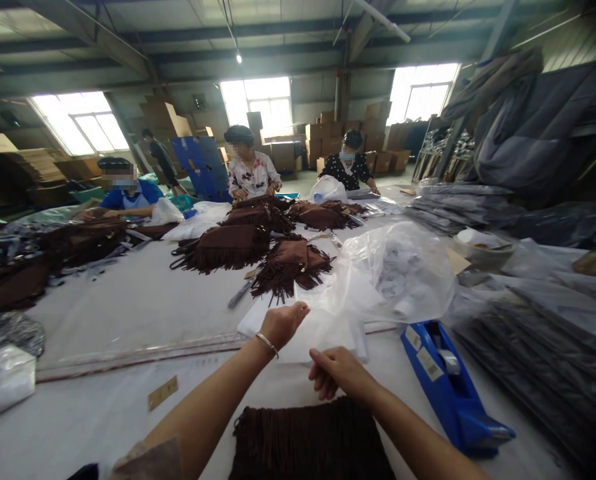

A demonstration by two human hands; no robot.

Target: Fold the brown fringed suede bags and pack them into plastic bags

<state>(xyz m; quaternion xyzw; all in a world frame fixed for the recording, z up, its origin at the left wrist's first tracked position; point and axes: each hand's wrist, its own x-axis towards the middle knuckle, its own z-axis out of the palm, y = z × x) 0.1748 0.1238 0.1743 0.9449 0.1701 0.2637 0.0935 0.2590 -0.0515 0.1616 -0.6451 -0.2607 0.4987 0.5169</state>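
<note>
My left hand (284, 327), with a bangle at its wrist, is closed in a pinch over a pile of thin white sheets or bags (323, 337). What its fingertips hold, if anything, is lost against the white. Lower and to the right, my right hand (339, 375) has its fingers curled in, and nothing shows in them. Right below it lies a dark brown fringed bag (311, 443), its fringe towards me, cut off by the lower picture edge. Beyond the pile sits another brown fringed bag (294, 261).
A blue tape dispenser (441, 387) stands to the right, beside stacked plastic-wrapped dark goods (533, 360). A clear plastic sack (403, 273) of crumpled white paper is behind it. More fringed bags (228, 245) lie ahead. A small tan card (163, 393) rests at left. Several people work across the table.
</note>
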